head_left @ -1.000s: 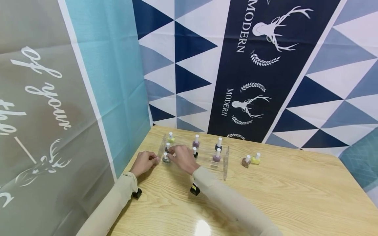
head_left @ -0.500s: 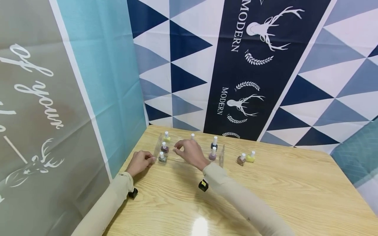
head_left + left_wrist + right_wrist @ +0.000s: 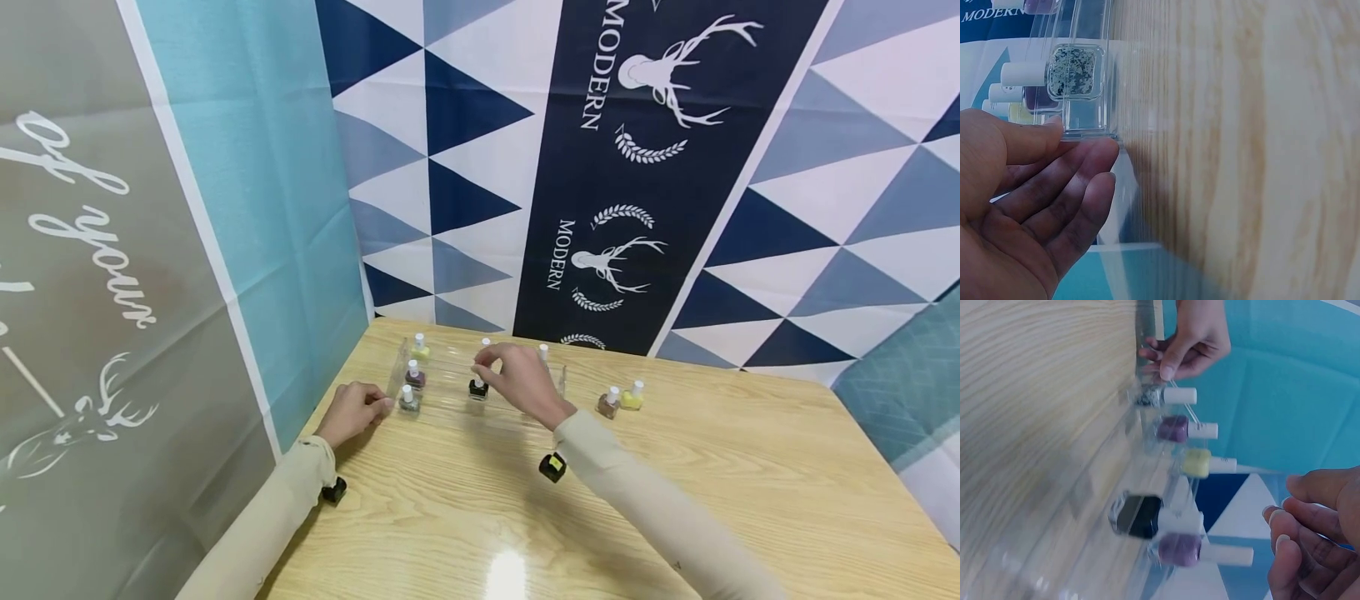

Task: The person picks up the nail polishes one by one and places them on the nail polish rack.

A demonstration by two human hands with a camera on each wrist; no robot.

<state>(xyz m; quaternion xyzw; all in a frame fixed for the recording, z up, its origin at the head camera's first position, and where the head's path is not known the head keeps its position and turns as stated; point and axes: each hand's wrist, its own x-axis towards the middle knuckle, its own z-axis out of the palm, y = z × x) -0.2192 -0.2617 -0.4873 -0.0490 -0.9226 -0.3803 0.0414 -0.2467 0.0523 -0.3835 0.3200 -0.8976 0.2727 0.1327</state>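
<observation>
A clear stepped display rack [image 3: 395, 371] holds several nail polish bottles. My left hand [image 3: 354, 412] pinches the rack's left end panel between thumb and fingers, beside a glitter nail polish bottle [image 3: 1074, 72]. Behind that bottle stand a purple one [image 3: 416, 377] and a yellow one [image 3: 421, 350]. My right hand [image 3: 521, 379] hovers over the middle of the rack, fingers loosely bent close to the white cap of a black nail polish bottle [image 3: 478, 389]. In the right wrist view its fingertips [image 3: 1282, 525] are apart from the bottles. The hand partly hides bottles at the rack's right.
To the right of the rack, a brown bottle [image 3: 608, 404] and a yellow bottle [image 3: 633, 396] stand on the wooden table [image 3: 420, 517]. Patterned cloth [image 3: 480, 167] hangs behind the table and along its left side.
My right hand has moved right, from the purple bottle at the rack's left to above the black bottle. The left hand stays at the rack's end. The head view has shifted slightly.
</observation>
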